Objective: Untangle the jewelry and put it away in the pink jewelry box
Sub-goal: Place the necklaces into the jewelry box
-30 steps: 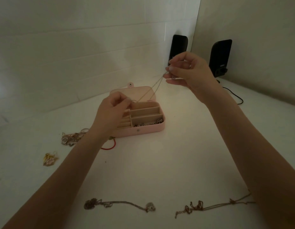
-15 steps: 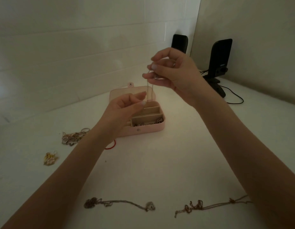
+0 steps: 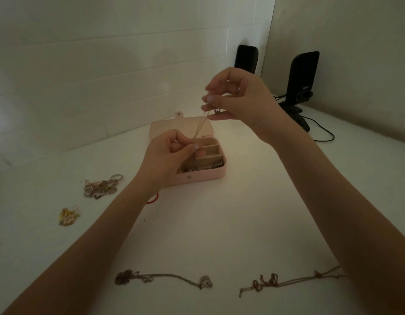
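A thin gold chain [image 3: 200, 127] runs taut between my two hands above the open pink jewelry box [image 3: 202, 175]. My right hand [image 3: 238, 98] pinches its upper end, where a small dark charm hangs. My left hand [image 3: 172, 153] pinches the lower end just over the box's divided compartments. One front compartment holds beaded jewelry [image 3: 206, 167]. The box lid [image 3: 169, 128] lies flat behind.
Tangled rings and chains [image 3: 101, 187] and a gold earring cluster [image 3: 67, 215] lie at the left. A red band [image 3: 152, 198] peeks out under my left wrist. Two necklaces [image 3: 160, 278] [image 3: 288, 281] lie near the front edge. Black speakers [image 3: 301, 83] with a cable stand at the back right.
My right hand has come down and left toward the box, shortening the chain's span. My left hand has closed its pinch on the chain lower over the compartments.
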Demonstrator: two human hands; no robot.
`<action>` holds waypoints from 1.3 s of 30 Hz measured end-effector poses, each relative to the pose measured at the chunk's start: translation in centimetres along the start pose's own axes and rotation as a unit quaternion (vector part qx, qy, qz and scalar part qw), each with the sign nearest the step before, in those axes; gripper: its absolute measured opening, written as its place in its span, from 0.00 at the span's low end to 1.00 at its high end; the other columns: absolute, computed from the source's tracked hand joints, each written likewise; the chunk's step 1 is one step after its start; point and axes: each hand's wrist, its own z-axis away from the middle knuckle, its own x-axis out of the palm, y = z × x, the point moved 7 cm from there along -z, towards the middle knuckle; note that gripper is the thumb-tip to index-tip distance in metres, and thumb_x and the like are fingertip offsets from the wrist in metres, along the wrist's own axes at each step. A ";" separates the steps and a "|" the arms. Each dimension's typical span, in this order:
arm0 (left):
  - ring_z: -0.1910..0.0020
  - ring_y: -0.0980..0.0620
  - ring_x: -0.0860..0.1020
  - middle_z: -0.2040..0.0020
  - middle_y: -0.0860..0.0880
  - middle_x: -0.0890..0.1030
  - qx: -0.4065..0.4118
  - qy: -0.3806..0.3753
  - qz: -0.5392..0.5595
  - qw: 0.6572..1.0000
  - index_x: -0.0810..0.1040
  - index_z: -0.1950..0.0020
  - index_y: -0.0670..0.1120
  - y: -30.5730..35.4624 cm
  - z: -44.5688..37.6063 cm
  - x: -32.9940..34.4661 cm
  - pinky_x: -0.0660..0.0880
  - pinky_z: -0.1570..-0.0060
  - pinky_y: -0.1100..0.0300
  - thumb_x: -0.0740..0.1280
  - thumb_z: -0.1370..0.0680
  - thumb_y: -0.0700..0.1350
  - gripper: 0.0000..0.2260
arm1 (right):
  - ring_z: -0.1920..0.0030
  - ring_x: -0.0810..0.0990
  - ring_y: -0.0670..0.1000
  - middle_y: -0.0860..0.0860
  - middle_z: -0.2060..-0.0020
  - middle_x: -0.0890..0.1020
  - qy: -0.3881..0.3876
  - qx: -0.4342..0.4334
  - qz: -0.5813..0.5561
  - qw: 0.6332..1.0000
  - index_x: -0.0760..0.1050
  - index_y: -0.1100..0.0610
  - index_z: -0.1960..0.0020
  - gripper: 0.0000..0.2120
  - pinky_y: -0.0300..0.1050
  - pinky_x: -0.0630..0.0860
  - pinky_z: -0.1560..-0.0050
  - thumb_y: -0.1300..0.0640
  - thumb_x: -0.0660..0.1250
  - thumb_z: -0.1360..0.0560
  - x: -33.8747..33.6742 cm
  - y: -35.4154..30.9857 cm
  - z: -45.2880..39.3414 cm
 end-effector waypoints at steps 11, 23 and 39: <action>0.66 0.70 0.76 0.67 0.59 0.79 0.066 0.010 -0.244 0.967 0.81 0.61 0.50 0.6 0.2 0.0 0.67 0.60 0.79 0.73 0.30 0.41 0.04 | 0.53 0.83 0.57 0.58 0.57 0.84 -0.059 -0.031 0.173 0.983 0.77 0.63 0.50 0.07 0.48 0.82 0.54 0.67 0.69 0.28 1.3 0.2 -0.1; 0.62 0.63 0.73 0.65 0.64 0.73 0.119 -0.025 -0.340 0.933 0.84 0.53 0.53 2.0 0.4 -0.7 0.66 0.60 0.72 0.72 0.29 0.44 0.07 | 0.56 0.83 0.48 0.52 0.60 0.85 -0.125 0.016 0.252 0.959 0.79 0.59 0.51 0.09 0.37 0.76 0.51 0.65 0.72 0.30 3.0 2.4 0.1; 0.62 0.64 0.78 0.65 0.57 0.80 0.103 -0.021 -0.273 0.956 0.80 0.59 0.48 -0.2 -0.2 0.5 0.71 0.58 0.69 0.73 0.30 0.42 0.04 | 0.63 0.80 0.46 0.47 0.62 0.82 -0.172 0.062 0.363 0.914 0.80 0.54 0.53 0.12 0.45 0.78 0.58 0.62 0.76 0.35 3.0 5.5 0.1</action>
